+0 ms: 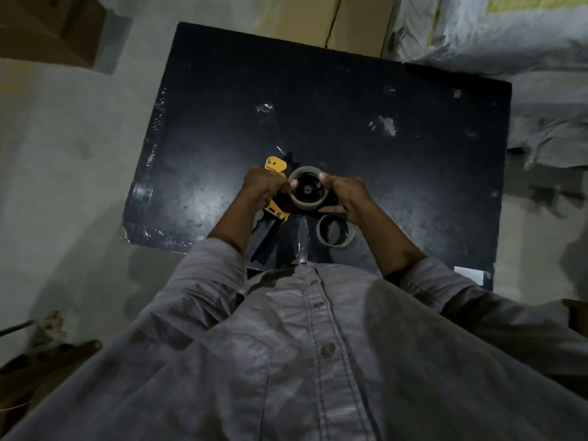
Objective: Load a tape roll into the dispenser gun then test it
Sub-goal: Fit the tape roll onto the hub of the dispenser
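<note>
1. L hand (265,186) curled round yellow dispenser gun (276,165), mid-frame, over desk (381,154).
2. R hand (348,197) grips tape roll (306,205) on gun's hub, thumb on rim.
3. Empty core (334,245) on desk, just below R hand.

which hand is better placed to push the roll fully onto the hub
Right, probably. The right hand holds the tape roll with its thumb on the rim, while the left hand grips the dispenser gun by its yellow frame and steadies it.
</note>
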`<state>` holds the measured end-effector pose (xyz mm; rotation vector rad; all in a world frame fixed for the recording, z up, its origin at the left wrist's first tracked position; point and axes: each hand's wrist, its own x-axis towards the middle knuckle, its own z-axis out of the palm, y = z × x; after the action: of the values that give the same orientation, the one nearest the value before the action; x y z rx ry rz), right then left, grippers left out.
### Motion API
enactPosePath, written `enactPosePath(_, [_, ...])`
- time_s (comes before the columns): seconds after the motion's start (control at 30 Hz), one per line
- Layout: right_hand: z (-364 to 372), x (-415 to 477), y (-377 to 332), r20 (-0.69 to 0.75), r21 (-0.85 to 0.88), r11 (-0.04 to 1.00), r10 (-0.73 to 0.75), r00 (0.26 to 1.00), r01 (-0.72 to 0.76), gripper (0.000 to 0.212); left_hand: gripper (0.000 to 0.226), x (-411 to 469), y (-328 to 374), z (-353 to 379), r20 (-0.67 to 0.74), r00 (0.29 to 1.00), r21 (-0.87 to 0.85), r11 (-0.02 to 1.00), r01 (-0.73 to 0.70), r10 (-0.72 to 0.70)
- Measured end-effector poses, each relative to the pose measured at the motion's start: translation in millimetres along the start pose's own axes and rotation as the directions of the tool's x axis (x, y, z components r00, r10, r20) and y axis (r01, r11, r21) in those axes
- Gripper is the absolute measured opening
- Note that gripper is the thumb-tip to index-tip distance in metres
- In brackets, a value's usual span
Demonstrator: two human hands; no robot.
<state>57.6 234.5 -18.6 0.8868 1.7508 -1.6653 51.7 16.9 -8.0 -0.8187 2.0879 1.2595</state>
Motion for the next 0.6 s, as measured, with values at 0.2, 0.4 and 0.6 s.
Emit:
enactPosePath(0.2, [0.8, -4.2, 4.2, 0.019, 0.006, 1.000, 0.015, 1.000, -0.015, 0.033, 0.042, 4.2, -5.7, 6.4, -0.022, 1.000, 0.086, 0.996, -0.010, 0.012])
enactPosePath(0.4, [4.1, -4.9, 7.8, -0.018, -0.081, 0.996, -0.051, 0.999, 0.049, 0.043, 0.035, -6.2, -7.9, 16.8, -0.148, 0.982, 0.161, 0.983, -0.090, 0.114])
enactPosePath(0.6, [-7.0, 0.2, 11.1, 0.036, -0.423, 0.857, -0.309, 0.950, 0.294, 0.085, 0.018, -25.2, -21.6, 1.4, -0.297, 0.918, -0.010, 0.961, -0.278, 0.262])
